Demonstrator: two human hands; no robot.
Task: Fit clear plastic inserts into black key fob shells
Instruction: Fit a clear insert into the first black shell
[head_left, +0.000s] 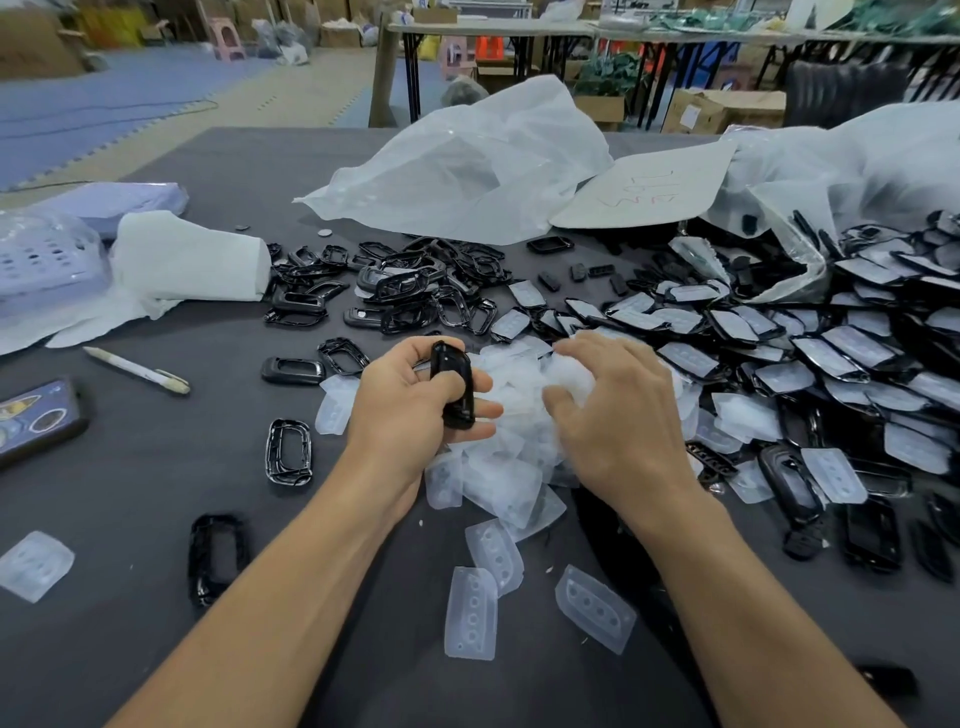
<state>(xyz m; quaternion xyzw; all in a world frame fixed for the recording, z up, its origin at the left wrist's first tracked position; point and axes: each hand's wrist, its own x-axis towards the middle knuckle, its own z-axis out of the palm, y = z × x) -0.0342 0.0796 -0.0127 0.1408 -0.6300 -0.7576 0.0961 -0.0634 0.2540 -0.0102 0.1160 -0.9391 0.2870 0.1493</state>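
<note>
My left hand (410, 405) grips a black key fob shell (453, 387) upright, thumb and fingers curled round it. My right hand (613, 410) reaches into a heap of clear plastic inserts (519, 457) in front of me, fingers bent over the pieces; whether it holds one I cannot tell. Empty black shells (410, 291) lie scattered behind the hands. Shells fitted with clear inserts (810, 353) are spread in a large pile to the right. Loose inserts (472, 613) lie near my forearms.
A dark cloth-covered table (156, 467) bears everything. A white pen (137, 370) and a phone (36, 421) lie at the left, near a lilac basket (47, 265) in plastic. Crumpled clear bags (467, 166) and a cardboard sheet (644, 187) sit at the back.
</note>
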